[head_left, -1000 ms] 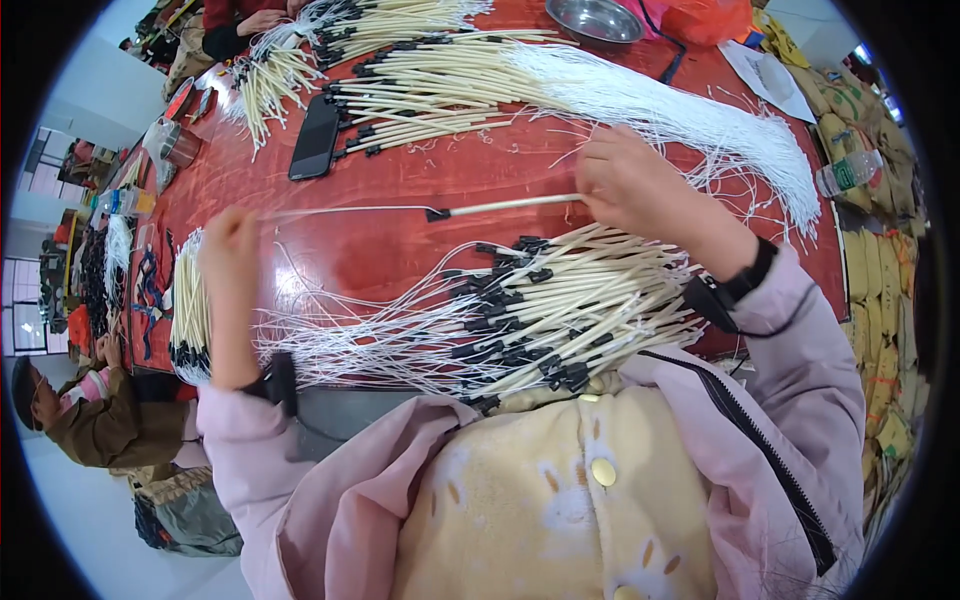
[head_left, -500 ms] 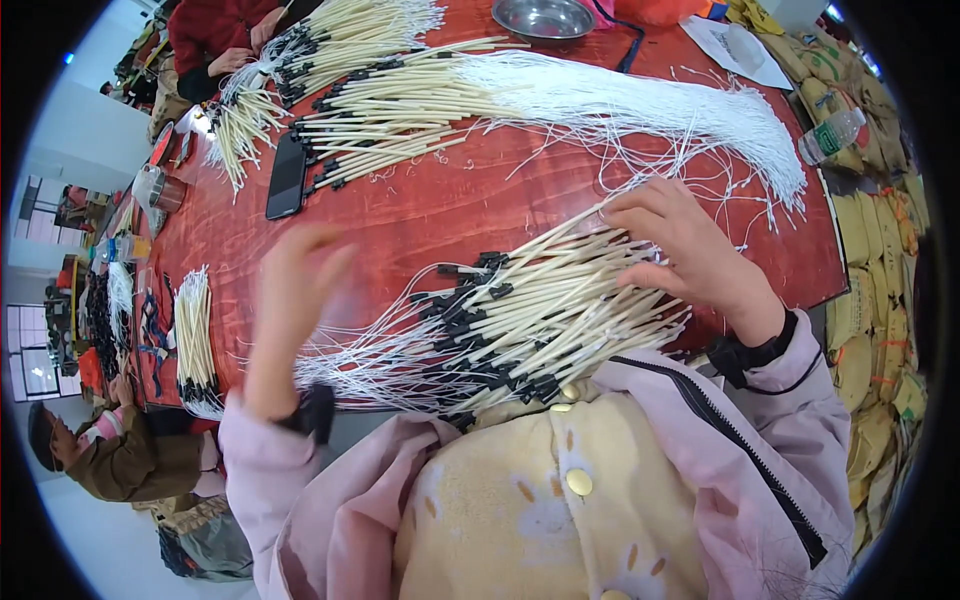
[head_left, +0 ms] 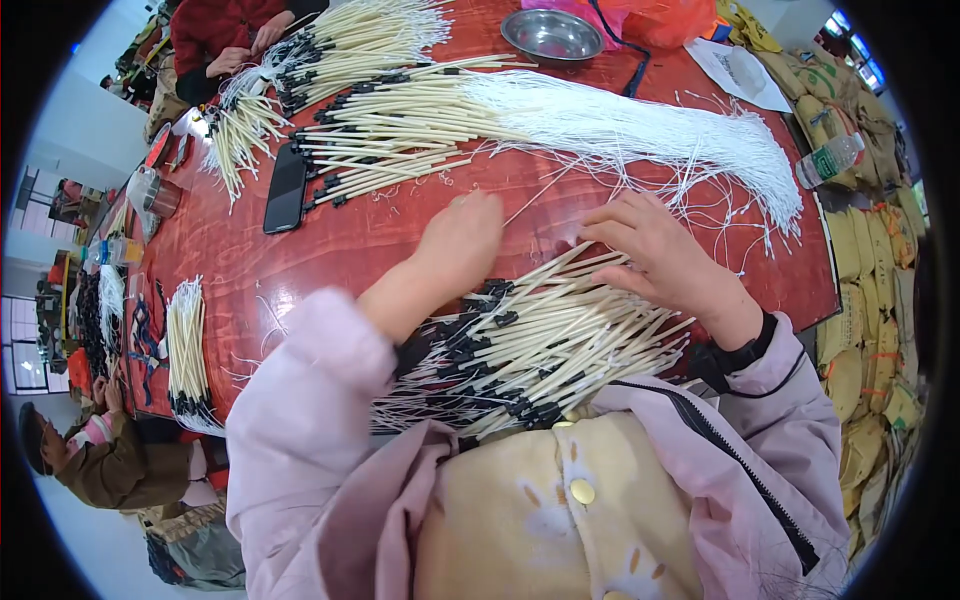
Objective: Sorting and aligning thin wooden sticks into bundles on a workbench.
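My left hand [head_left: 462,240] has moved in beside my right hand [head_left: 655,255]; both rest open, holding nothing, on the pile of white sticks [head_left: 540,345].

black phone [head_left: 286,187] flat on red table [head_left: 370,240], steel bowl [head_left: 551,34] at far edge, orange bag [head_left: 668,18] just beside it, white sheet [head_left: 742,72], plastic bottle [head_left: 830,160] at right edge, sacks [head_left: 858,270] stacked off table right, seated person [head_left: 110,465] lower left

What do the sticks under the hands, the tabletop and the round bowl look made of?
Sticks: probably plastic tubing, matte cream with black sleeves and thin white cords.
Tabletop: seemingly lacquered wood, glossy red-brown with grain and reflections.
Bowl: metal, likely steel, with a silvery shine.
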Demonstrator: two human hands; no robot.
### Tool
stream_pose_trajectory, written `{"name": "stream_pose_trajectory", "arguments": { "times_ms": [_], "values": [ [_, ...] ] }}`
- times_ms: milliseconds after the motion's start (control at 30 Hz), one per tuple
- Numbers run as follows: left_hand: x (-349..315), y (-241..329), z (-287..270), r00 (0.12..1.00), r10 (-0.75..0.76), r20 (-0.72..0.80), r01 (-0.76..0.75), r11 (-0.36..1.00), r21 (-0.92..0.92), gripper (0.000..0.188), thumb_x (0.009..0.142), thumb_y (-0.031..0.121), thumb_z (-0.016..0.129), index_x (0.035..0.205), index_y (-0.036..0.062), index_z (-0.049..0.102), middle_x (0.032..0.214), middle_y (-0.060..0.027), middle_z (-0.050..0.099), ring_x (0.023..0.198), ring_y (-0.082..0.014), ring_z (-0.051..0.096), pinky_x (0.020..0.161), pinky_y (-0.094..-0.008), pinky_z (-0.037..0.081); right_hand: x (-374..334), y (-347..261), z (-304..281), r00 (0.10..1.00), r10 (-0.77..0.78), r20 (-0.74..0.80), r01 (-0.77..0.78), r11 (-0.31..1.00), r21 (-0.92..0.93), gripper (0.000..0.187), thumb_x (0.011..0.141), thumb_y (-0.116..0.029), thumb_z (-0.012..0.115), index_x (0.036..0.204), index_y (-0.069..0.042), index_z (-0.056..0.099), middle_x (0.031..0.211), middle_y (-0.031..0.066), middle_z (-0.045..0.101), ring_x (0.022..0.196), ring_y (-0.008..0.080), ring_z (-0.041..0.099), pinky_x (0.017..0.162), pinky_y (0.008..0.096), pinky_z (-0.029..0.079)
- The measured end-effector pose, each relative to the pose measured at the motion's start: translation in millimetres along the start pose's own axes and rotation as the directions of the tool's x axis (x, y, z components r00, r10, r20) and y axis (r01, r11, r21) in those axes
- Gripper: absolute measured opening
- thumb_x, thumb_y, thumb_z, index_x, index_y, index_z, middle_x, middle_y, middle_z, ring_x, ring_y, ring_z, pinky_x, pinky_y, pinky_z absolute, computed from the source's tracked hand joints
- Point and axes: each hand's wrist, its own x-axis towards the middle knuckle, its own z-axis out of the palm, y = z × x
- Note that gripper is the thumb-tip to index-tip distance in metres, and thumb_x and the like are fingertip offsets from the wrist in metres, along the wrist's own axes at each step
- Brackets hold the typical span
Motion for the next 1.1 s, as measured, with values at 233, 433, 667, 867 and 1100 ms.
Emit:
{"name": "stream_pose_trajectory", "arguments": {
  "times_ms": [233, 433, 667, 867, 1100],
  "values": [
    [-116.8, -23.4, -42.8, 0.969, -0.177, 0.171, 0.187, 0.981, -0.044, 0.010, 0.091, 0.004, 0.054, 0.099, 0.0009, 0.049, 0.091, -0.0232, 0.060, 0.086, -0.0434, 0.061, 0.074, -0.0499, 0.050, 27.4, 19.0, 28.0, 0.999, 0.043, 0.012, -0.043, 0.999, -0.026, 0.061, 0.083, -0.023, 0.077, 0.137, -0.003, 0.057, 0.138, 0.0131, 0.056, 0.117, 0.0336, 0.054, 0.104, 0.0447, 0.042],
    [-140.3, -35.0, -42.0, 0.979, -0.174, 0.104, 0.176, 0.984, -0.013, 0.010, 0.092, 0.003, 0.055, 0.098, 0.0002, 0.047, 0.089, -0.0237, 0.061, 0.084, -0.0440, 0.062, 0.073, -0.0509, 0.049, 59.5, 15.8, 38.7, 0.992, 0.082, 0.095, -0.064, 0.983, -0.172, 0.071, 0.086, -0.032, 0.074, 0.144, 0.002, 0.051, 0.153, 0.0148, 0.046, 0.125, 0.0347, 0.049, 0.109, 0.0449, 0.040],
    [-145.4, -48.3, -47.4, 0.941, -0.331, 0.070, 0.338, 0.921, -0.193, 0.007, 0.090, 0.001, 0.059, 0.094, -0.0002, 0.053, 0.085, -0.0221, 0.065, 0.083, -0.0413, 0.065, 0.073, -0.0475, 0.051, 59.3, 14.0, 42.0, 0.968, 0.022, 0.248, 0.036, 0.974, -0.224, 0.083, 0.086, -0.051, 0.067, 0.137, 0.012, 0.052, 0.154, 0.0171, 0.044, 0.127, 0.0353, 0.046, 0.111, 0.0448, 0.037],
    [-129.7, -76.5, -46.3, 0.780, -0.607, 0.152, 0.599, 0.656, -0.459, 0.011, 0.086, 0.008, 0.068, 0.087, -0.0003, 0.060, 0.080, -0.0205, 0.069, 0.086, -0.0381, 0.070, 0.075, -0.0466, 0.054, 36.9, 9.5, 40.2, 0.959, -0.028, 0.284, 0.089, 0.975, -0.202, 0.091, 0.083, -0.060, 0.064, 0.134, 0.014, 0.054, 0.153, 0.0190, 0.045, 0.124, 0.0357, 0.047, 0.109, 0.0450, 0.037],
    [-110.3, -78.5, -52.9, 0.808, -0.588, 0.032, 0.588, 0.809, 0.006, 0.019, 0.087, 0.015, 0.072, 0.096, 0.0018, 0.062, 0.088, -0.0185, 0.070, 0.084, -0.0416, 0.067, 0.072, -0.0459, 0.054, 34.3, 14.9, 40.8, 0.956, -0.024, 0.291, 0.086, 0.975, -0.204, 0.099, 0.083, -0.070, 0.057, 0.134, 0.015, 0.053, 0.152, 0.0199, 0.046, 0.121, 0.0364, 0.048, 0.108, 0.0455, 0.038]
  ]
}}
